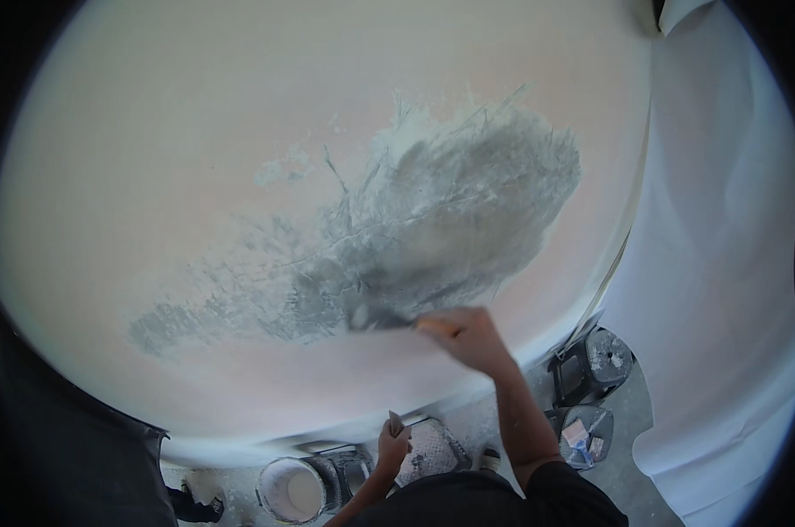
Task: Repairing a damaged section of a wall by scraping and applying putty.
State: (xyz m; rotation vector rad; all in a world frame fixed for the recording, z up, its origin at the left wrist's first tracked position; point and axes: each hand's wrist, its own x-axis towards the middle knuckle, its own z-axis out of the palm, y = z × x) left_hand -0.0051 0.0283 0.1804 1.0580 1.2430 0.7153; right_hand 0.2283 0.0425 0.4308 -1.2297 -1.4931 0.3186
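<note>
My right hand (476,338) is closed round the orange-brown handle of a putty knife (375,314). Its blade, blurred by motion, lies at the lower edge of a rough grey patch (450,220) on the pale wall (195,132). Scratches and thin streaks cross that patch, which thins out toward the left. Lower down, in front of my body, my left hand (393,445) is closed on a small flat, pointed tool (396,424) that looks like a scraper. It is held upright, apart from the patch.
A white bucket (267,479) stands below the wall, left of my left arm. Dark, splattered stools (582,364) are at the lower right, one with small items on it. White sheeting (722,263) hangs on the right. Another person's foot (215,507) shows at the lower left beside dark cloth (72,422).
</note>
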